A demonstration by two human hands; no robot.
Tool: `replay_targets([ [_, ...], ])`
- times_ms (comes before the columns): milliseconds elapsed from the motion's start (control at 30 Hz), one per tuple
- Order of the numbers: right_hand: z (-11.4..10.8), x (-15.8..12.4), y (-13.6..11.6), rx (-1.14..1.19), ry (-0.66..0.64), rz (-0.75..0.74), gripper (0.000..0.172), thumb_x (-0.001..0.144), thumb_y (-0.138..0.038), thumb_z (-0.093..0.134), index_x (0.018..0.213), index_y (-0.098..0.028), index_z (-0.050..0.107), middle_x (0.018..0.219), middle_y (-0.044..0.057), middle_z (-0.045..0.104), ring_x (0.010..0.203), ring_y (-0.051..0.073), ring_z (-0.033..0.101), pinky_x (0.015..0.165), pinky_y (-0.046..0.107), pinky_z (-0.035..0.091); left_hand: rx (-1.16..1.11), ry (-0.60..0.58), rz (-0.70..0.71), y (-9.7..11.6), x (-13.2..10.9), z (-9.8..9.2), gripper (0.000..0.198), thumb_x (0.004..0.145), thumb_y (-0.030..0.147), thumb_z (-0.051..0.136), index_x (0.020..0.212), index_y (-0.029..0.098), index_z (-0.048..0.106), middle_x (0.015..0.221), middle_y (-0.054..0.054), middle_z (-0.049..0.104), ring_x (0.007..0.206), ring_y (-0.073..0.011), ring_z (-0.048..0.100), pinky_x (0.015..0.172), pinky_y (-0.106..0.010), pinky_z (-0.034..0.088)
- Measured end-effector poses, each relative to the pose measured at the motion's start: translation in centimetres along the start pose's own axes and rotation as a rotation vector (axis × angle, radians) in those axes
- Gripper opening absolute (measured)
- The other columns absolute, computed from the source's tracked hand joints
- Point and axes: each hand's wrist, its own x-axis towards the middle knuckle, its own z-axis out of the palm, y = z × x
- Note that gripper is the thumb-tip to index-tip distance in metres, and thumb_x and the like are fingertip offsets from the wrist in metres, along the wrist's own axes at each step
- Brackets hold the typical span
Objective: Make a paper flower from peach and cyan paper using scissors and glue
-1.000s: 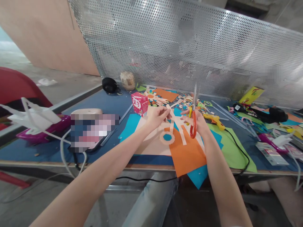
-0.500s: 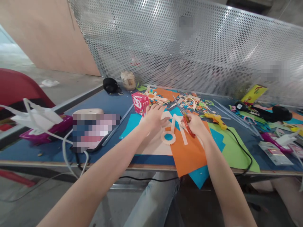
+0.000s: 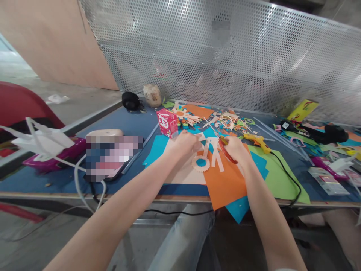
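My right hand (image 3: 236, 147) grips a pair of scissors (image 3: 228, 151) by the red handles, its blades pointing away and to the left. My left hand (image 3: 184, 143) is closed over a pale sheet of paper (image 3: 183, 175), fingers curled; what they pinch is hidden, though a pale paper piece (image 3: 201, 136) shows beside the fingertips. Between my hands a pale ring with a toothed edge (image 3: 194, 164) lies across the pale sheet and an orange sheet (image 3: 225, 188). Several narrow pale paper strips (image 3: 220, 161) rest on the orange sheet.
A pink box (image 3: 167, 123) stands behind my left hand. Right of the scissors lies a yellow glue gun (image 3: 257, 142), its black cord crossing a green sheet (image 3: 278, 177). Paper scraps (image 3: 229, 122) are heaped at the back, before a perforated metal panel (image 3: 197, 56). A phone (image 3: 124, 160) lies left.
My left hand's fingers, spread before, have curled closed. Another pale strip now shows on the orange sheet, beside the earlier one. The scissors have shifted slightly, still in my right hand.
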Motion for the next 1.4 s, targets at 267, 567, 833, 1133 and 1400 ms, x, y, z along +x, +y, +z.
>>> replay_targets([
  [267, 0.6, 0.6, 0.1, 0.166, 0.176, -0.082, 0.017, 0.069, -0.035, 0.056, 0.067, -0.018, 0.055, 0.064, 0.004, 0.060, 0.060, 0.017, 0.057, 0.054, 0.026, 0.039, -0.728, 0.434, -0.212, 0.2, 0.5, -0.3, 0.021, 0.073, 0.016, 0.051, 0.092, 0.017, 0.062, 0.088, -0.006, 0.068, 0.081, -0.0171, 0.063, 0.073, -0.026, 0.047],
  [567, 1.2, 0.7, -0.7, 0.685, 0.108, -0.149, 0.032, 0.057, -0.039, 0.066, 0.079, -0.018, 0.053, 0.069, 0.000, 0.059, 0.053, 0.012, 0.053, 0.056, 0.028, 0.046, -1.578, 0.511, -0.378, 0.8, 0.9, -0.9, 0.033, 0.055, 0.024, 0.072, 0.084, 0.014, 0.059, 0.078, -0.001, 0.064, 0.065, -0.0104, 0.059, 0.060, -0.024, 0.052],
  [833, 0.9, 0.4, -0.8, 0.682, 0.084, -0.165, 0.026, 0.056, -0.031, 0.061, 0.076, -0.018, 0.052, 0.066, -0.003, 0.052, 0.057, 0.010, 0.049, 0.055, 0.024, 0.042, -1.578, 0.178, -0.340, 1.9, 0.5, -1.1, 0.039, 0.052, 0.031, 0.077, 0.083, 0.013, 0.061, 0.074, -0.003, 0.067, 0.061, -0.0110, 0.060, 0.053, -0.021, 0.050],
  [1133, 1.0, 0.3, -1.3, 0.638, 0.105, -0.118, 0.035, 0.054, -0.043, 0.066, 0.075, -0.018, 0.052, 0.064, -0.002, 0.053, 0.055, 0.011, 0.047, 0.053, 0.025, 0.040, -1.539, 0.343, -0.427, 1.6, 0.5, -1.4, 0.037, 0.047, 0.037, 0.078, 0.070, 0.012, 0.063, 0.063, -0.001, 0.065, 0.053, -0.0103, 0.057, 0.052, -0.023, 0.052],
  [1400, 1.4, 0.8, -0.7, 0.569, 0.082, -0.129, 0.025, 0.056, -0.034, 0.061, 0.071, -0.018, 0.047, 0.062, -0.005, 0.046, 0.057, 0.010, 0.043, 0.053, 0.023, 0.036, -1.509, 0.207, -0.309, 1.8, 0.5, -0.8, 0.036, 0.057, 0.043, 0.072, 0.072, 0.012, 0.060, 0.066, -0.001, 0.062, 0.057, -0.0117, 0.058, 0.051, -0.025, 0.053],
])
